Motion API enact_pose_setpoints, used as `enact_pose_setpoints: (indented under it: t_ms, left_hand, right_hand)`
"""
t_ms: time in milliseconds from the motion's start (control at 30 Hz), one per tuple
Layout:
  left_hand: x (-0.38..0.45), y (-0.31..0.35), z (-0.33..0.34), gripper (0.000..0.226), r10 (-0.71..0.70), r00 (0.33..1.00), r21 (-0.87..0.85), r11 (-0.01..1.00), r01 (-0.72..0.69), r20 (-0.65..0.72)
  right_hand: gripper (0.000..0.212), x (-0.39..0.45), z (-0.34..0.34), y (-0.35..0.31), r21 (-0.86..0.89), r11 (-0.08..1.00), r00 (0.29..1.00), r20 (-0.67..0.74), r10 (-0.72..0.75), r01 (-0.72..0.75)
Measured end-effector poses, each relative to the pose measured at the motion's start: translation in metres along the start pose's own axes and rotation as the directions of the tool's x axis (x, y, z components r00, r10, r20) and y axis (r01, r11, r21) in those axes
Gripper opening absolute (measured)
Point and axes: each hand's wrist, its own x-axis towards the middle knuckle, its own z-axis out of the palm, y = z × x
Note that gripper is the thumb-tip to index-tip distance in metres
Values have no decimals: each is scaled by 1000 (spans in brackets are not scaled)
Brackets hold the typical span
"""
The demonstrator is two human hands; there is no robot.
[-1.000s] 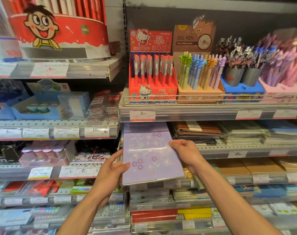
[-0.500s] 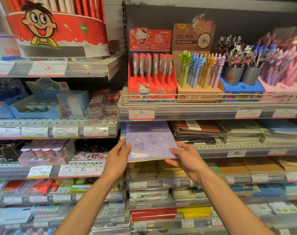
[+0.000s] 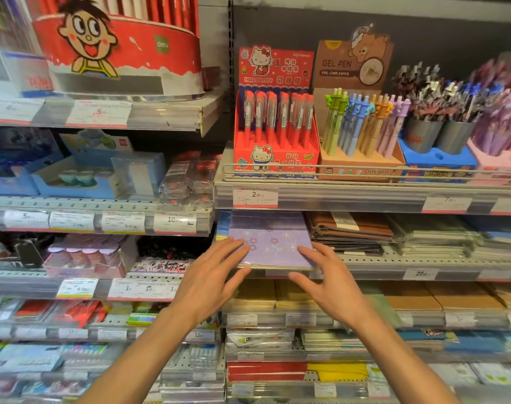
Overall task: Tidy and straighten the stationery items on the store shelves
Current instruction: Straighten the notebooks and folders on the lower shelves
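A purple notebook (image 3: 277, 246) with a flower print lies flat on a stack at the left end of the second shelf (image 3: 394, 265) on the right unit. My left hand (image 3: 210, 278) is spread, its fingertips resting on the notebook's front left corner. My right hand (image 3: 327, 284) is also spread, with fingers against the front right corner and the thumb below the front edge. Neither hand grips it.
Brown notebooks (image 3: 350, 231) are stacked right of the purple one. Above stand a red Hello Kitty pen box (image 3: 274, 135), a gel pen box (image 3: 362, 141) and pen cups (image 3: 440, 135). Yellow and brown pads (image 3: 277, 295) fill the shelf below. Boxed goods (image 3: 82, 179) sit on the left unit.
The purple notebook went from held tilted in front of the shelves to lying flat on its stack. Both hands let go and now rest spread at its front corners.
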Motion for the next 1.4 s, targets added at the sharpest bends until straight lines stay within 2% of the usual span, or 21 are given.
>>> enact_pose_setpoints:
  t_ms: [100,200,333,433,633,800,1167,1400]
  left_hand:
    - [2,-1,0,48,16,1000,69,997,-17,2]
    - [4,0,-1,48,-23,999,120,992,26,-27]
    - [13,-4,3,35,-80,996,174,981,86,-40]
    - [18,-8,6,47,-115,993,198,974,113,-1]
    - [15,-14,11,66,-51,997,276,961,33,58]
    - [20,-10,17,59,-68,996,269,962,50,55]
    - [25,-12,26,60,-122,987,177,979,103,104]
    - [22,-8,21,55,-124,992,-2,992,124,25]
  right_hand:
    - [57,3,8,3,-102,994,998,-48,-40,35]
    - [56,12,13,1,-140,990,998,-40,-42,36]
    - [55,34,22,-4,-191,981,999,-27,-42,36]
    - [54,48,27,-7,-248,968,999,-26,-37,30]
    - [54,59,29,-1,-272,961,998,4,-59,58]
    - [51,74,32,-1,-230,971,998,-9,-68,64]
    - [50,81,42,7,-143,988,997,-31,-65,60]
    - [59,67,43,1,-59,997,995,-85,-49,44]
